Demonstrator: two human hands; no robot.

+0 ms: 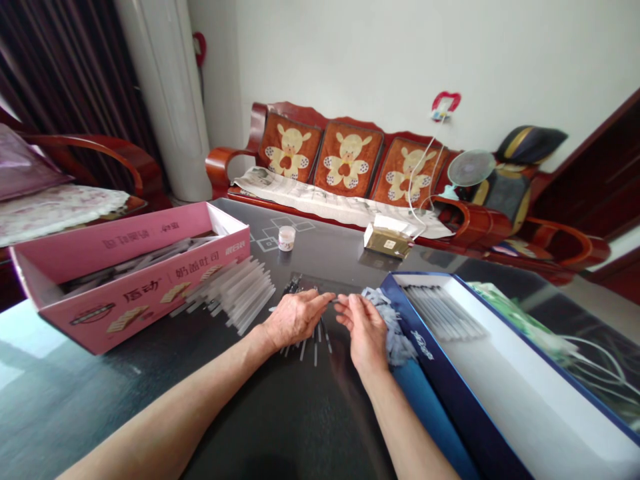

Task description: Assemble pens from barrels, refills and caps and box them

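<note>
My left hand point(296, 317) and my right hand point(364, 328) meet over the dark glass table point(280, 413), fingertips pinched together on a thin dark pen refill point(334, 301) held between them. Several loose refills point(313, 347) lie on the table under my hands. A pile of clear pen barrels point(240, 293) lies to the left of my left hand. A heap of small grey-blue caps point(393, 327) sits just right of my right hand, against the blue box.
A pink cardboard box point(125, 280) with more barrels stands at the left. A blue-rimmed white box point(480, 360) holding finished pens stands at the right. A small white jar point(287, 237) and a tan tissue box point(389, 240) stand farther back, before a wooden sofa point(345, 167).
</note>
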